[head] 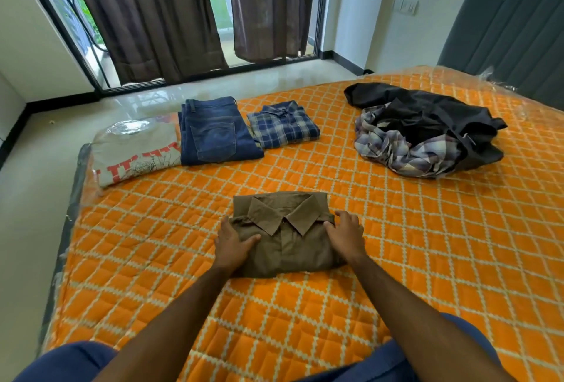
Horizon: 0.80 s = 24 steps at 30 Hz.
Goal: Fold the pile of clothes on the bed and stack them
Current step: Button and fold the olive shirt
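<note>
While our left hand (233, 241) and right hand (346, 236) grip the folded olive shirt (285, 247) by its sides, curtains (146, 15) hang beyond the orange bed (396, 244).

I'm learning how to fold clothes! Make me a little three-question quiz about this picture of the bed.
1. True or false: the olive shirt under the two hands is already folded.
2. Which folded item lies between the grey T-shirt and the blue plaid shirt? A) a towel B) the jeans C) a sock
3. Fill in: the unfolded pile lies at the far ____ of the bed.

Key
1. True; the left hand and the right hand grip its sides.
2. B
3. right
</note>
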Each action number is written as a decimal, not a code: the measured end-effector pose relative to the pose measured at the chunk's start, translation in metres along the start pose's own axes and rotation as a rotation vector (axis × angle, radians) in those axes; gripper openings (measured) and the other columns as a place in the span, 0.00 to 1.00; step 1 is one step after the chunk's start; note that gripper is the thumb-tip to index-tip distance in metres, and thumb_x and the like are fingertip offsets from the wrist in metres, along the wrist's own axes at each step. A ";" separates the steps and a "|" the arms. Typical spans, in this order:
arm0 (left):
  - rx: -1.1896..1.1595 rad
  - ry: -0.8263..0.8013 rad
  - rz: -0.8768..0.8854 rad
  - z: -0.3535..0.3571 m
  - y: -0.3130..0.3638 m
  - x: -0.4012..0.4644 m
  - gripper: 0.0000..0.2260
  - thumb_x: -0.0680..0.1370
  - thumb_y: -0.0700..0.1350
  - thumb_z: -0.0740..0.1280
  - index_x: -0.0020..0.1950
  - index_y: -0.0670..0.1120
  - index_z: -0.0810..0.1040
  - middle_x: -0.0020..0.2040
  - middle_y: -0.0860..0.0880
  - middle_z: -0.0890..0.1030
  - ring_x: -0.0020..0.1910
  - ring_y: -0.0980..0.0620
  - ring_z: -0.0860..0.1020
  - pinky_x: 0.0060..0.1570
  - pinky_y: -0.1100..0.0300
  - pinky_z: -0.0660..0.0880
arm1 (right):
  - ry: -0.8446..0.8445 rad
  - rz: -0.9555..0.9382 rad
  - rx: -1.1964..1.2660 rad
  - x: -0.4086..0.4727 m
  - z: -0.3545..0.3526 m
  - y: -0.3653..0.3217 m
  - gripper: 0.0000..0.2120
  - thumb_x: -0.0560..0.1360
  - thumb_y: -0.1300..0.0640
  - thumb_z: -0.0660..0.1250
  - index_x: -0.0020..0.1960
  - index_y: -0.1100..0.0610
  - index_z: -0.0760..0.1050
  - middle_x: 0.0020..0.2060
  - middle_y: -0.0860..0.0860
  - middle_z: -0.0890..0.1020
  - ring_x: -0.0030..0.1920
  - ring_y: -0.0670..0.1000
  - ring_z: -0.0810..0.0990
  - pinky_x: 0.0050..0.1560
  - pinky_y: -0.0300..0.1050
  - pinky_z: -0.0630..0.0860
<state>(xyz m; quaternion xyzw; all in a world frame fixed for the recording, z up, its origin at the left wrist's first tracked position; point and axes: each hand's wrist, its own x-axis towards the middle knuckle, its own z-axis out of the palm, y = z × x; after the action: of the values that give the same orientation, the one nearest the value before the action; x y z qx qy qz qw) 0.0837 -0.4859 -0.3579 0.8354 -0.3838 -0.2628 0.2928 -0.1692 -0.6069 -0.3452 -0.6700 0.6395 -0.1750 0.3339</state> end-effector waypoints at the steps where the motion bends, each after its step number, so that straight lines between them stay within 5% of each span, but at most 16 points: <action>1: -0.073 -0.015 -0.032 -0.001 0.002 0.003 0.50 0.73 0.57 0.77 0.82 0.41 0.49 0.79 0.39 0.58 0.78 0.38 0.59 0.76 0.42 0.60 | -0.070 0.088 0.133 0.003 -0.001 0.004 0.26 0.81 0.49 0.67 0.75 0.56 0.66 0.72 0.57 0.69 0.69 0.61 0.71 0.63 0.55 0.74; 4: -0.199 -0.062 -0.109 -0.003 0.002 0.010 0.50 0.71 0.54 0.80 0.80 0.40 0.51 0.77 0.39 0.63 0.75 0.38 0.64 0.72 0.42 0.67 | -0.150 0.131 0.308 0.007 -0.007 0.017 0.28 0.80 0.52 0.70 0.76 0.59 0.65 0.68 0.59 0.74 0.62 0.58 0.77 0.51 0.48 0.77; 9: -0.299 -0.190 -0.250 0.009 -0.042 0.044 0.50 0.54 0.68 0.83 0.68 0.47 0.69 0.62 0.49 0.80 0.61 0.45 0.80 0.59 0.44 0.80 | -0.189 0.190 0.290 0.026 0.001 0.020 0.33 0.75 0.46 0.75 0.74 0.55 0.66 0.65 0.55 0.76 0.62 0.59 0.78 0.59 0.56 0.79; 13: -0.272 -0.206 -0.217 0.000 -0.022 0.035 0.48 0.57 0.63 0.85 0.68 0.47 0.68 0.62 0.52 0.78 0.61 0.48 0.78 0.61 0.47 0.78 | -0.141 0.298 0.297 0.044 0.007 0.007 0.18 0.75 0.45 0.74 0.47 0.59 0.76 0.46 0.57 0.81 0.47 0.60 0.81 0.44 0.56 0.76; 16: -0.126 -0.101 -0.158 -0.004 0.007 0.014 0.42 0.67 0.52 0.82 0.71 0.42 0.62 0.67 0.45 0.70 0.67 0.43 0.71 0.65 0.49 0.73 | -0.125 0.287 0.273 0.042 0.005 0.003 0.23 0.80 0.42 0.67 0.36 0.58 0.70 0.36 0.56 0.76 0.38 0.57 0.75 0.39 0.50 0.67; 20: 0.164 0.128 0.127 0.000 0.039 0.008 0.37 0.73 0.47 0.73 0.77 0.46 0.59 0.75 0.43 0.60 0.74 0.41 0.60 0.73 0.39 0.60 | -0.296 0.189 0.170 0.031 0.000 0.011 0.24 0.77 0.37 0.69 0.52 0.59 0.77 0.46 0.53 0.81 0.45 0.55 0.80 0.38 0.47 0.71; 24: 0.309 0.186 0.667 0.015 0.095 0.015 0.22 0.73 0.40 0.69 0.66 0.51 0.74 0.69 0.49 0.70 0.71 0.47 0.66 0.68 0.48 0.58 | -0.350 0.129 0.138 0.022 -0.002 0.029 0.20 0.74 0.39 0.74 0.51 0.55 0.76 0.47 0.50 0.81 0.51 0.55 0.82 0.40 0.47 0.74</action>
<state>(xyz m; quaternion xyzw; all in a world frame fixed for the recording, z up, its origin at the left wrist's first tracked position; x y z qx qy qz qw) 0.0355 -0.5527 -0.3057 0.7192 -0.6415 -0.0153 0.2665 -0.1896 -0.6275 -0.3673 -0.6232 0.5999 -0.0774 0.4958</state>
